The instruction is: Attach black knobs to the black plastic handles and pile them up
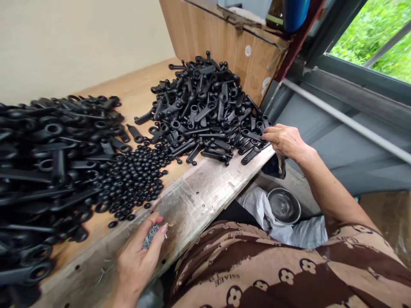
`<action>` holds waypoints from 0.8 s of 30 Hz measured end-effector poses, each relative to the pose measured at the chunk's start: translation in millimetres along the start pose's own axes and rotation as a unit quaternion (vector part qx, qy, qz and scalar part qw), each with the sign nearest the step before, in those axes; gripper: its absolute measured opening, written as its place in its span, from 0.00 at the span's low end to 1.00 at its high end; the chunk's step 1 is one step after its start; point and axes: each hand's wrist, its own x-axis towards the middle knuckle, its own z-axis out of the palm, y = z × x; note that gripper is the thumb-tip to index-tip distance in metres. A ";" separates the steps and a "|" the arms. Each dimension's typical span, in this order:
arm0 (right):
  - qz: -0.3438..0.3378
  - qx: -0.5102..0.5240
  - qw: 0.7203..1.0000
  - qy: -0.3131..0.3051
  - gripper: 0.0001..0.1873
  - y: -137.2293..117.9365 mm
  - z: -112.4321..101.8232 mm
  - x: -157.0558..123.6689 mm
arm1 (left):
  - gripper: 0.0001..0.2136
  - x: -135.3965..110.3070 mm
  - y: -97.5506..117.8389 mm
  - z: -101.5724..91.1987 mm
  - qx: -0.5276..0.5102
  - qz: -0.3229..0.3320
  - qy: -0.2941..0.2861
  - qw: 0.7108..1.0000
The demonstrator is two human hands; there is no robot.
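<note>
Cupped around a bunch of small silver screws [150,236], the left hand [136,256] keeps them between its thumb and curled fingers, low over the worn front board [205,188] of the workbench. Across the bench, the right hand [284,139] has its fingertips against the near right edge of a heap of black crank handles [202,107], many with ball-tipped stubs; whether it pinches one of them or merely touches it, I cannot tell. Several handles lie at the foot of that heap, on the front board. Between this heap and a second pile of black ring-ended levers [48,149] on the left is a spread of small, round black caps [131,177], some strays lying just beyond the left hand's fingertips. A few loose screws [102,273] lie on the board just left of the left wrist. Behind the crank handles stands a wood-grain panel [257,55]. Below the bench edge, beside the person's patterned brown shirt [272,269], a round metal bowl [284,205] sits next to white cloth [257,207]. Greenery shows through the window [379,36] at upper right.
</note>
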 end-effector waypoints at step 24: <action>0.035 -0.066 0.993 -0.090 0.10 -4.3 9.1 31.1 | 0.16 -18.6 -18.7 -6.1 0.000 0.127 0.007 0.992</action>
